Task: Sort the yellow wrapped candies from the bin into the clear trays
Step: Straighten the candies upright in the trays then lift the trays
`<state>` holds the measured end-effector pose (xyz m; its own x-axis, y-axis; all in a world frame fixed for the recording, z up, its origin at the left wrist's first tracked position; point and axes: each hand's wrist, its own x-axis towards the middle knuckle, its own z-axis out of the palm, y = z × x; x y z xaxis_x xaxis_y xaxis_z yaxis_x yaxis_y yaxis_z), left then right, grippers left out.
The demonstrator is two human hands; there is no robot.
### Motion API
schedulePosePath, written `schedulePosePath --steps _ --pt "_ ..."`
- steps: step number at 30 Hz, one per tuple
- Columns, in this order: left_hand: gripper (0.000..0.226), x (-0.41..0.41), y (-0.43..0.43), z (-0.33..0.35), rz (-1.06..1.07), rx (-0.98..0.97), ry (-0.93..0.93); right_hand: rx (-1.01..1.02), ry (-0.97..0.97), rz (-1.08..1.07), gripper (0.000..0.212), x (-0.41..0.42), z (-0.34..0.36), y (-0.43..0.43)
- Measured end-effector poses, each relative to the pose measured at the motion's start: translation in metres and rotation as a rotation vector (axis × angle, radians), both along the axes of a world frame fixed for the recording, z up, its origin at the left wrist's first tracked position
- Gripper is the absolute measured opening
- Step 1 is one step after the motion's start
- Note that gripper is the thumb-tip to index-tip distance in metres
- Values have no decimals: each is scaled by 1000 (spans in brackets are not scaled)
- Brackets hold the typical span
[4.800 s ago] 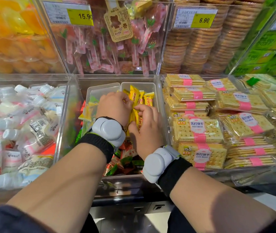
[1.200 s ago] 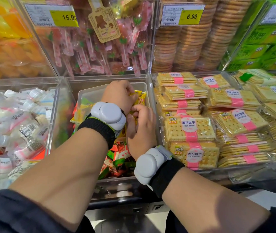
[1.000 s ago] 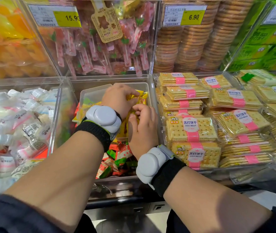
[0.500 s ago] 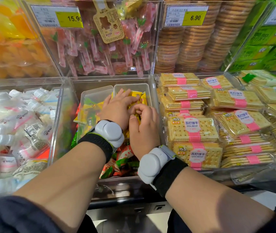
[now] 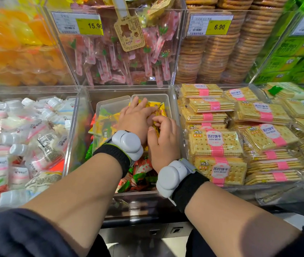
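Two clear trays stand side by side at the back of the middle bin (image 5: 77, 130). The left tray (image 5: 110, 104) holds some yellow packets. The right tray (image 5: 158, 97) holds a row of yellow wrapped candies (image 5: 158, 110). My left hand (image 5: 136, 117) lies flat over those candies, its straight fingers pressing on them. My right hand (image 5: 163, 134) is just beside it, fingers curled round the near ends of the yellow candies. Both wrists wear grey devices on black bands.
Red and green wrapped candies (image 5: 140, 175) fill the bin's front. White pouches (image 5: 21, 141) lie in the left bin, soda biscuit packs (image 5: 216, 143) in the right. Upper bins hold pink lollipops (image 5: 121, 58) and stacked round biscuits (image 5: 221, 52).
My left hand went from curled round the candies to flat with its fingers spread on them. My right hand stayed curled at their near ends.
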<state>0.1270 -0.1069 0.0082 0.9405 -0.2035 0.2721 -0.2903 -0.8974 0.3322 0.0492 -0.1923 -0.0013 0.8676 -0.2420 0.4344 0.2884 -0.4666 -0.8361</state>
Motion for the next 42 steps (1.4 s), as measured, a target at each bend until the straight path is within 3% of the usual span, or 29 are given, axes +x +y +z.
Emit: schedulePosePath --steps 7,16,23,30,37,42 --pt "48 -32 8 0 96 -240 -84 -61 11 -4 20 1 -2 1" --pt "51 -64 32 -11 119 -173 -85 -128 19 11 22 1 -3 -1" --pt "42 -87 68 -21 273 -266 -40 -178 17 35 21 3 -5 -2" --pt "34 -100 78 -26 292 -264 -60 -284 23 64 19 1 -6 -2" --pt "31 -102 79 -30 281 -205 -39 -608 26 103 23 0 -12 1" --pt "20 -102 78 -32 261 -116 18 -689 -1 129 19 1 -17 1"
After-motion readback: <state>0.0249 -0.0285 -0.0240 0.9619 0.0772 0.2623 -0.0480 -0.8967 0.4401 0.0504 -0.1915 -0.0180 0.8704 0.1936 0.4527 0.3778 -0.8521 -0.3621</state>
